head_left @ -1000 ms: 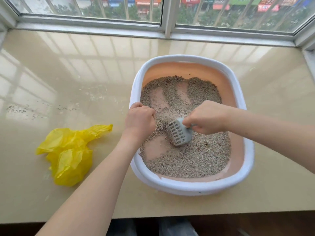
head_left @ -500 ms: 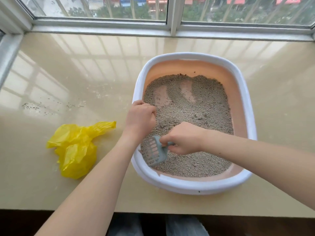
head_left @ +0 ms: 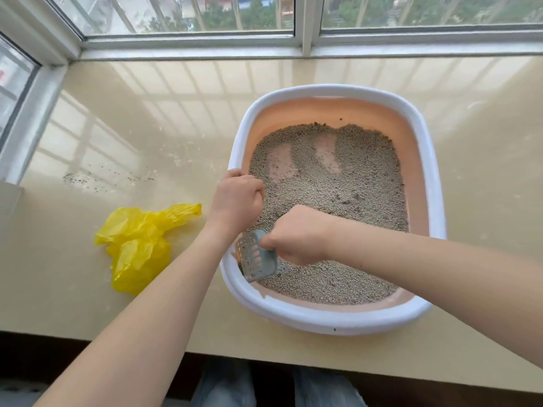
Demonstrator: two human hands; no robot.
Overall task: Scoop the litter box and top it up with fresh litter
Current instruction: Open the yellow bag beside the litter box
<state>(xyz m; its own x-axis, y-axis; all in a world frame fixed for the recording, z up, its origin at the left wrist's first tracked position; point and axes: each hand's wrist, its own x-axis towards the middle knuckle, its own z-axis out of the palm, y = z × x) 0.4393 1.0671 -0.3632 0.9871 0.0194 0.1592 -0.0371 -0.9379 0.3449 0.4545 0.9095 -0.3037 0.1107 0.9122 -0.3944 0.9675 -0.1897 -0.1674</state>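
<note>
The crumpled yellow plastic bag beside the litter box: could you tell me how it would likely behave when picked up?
The crumpled yellow plastic bag probably feels floppy and very light, given its thin wrinkled folds. It looks empty, so it may slide easily on the glossy beige ledge.

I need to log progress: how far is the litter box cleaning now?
Done: bare streaks in the litter show passes made. In hand: the right hand holds the scoop at the near left corner; the left hand grips the litter box rim. Left: the yellow bag lies crumpled; no fresh litter visible.
</note>
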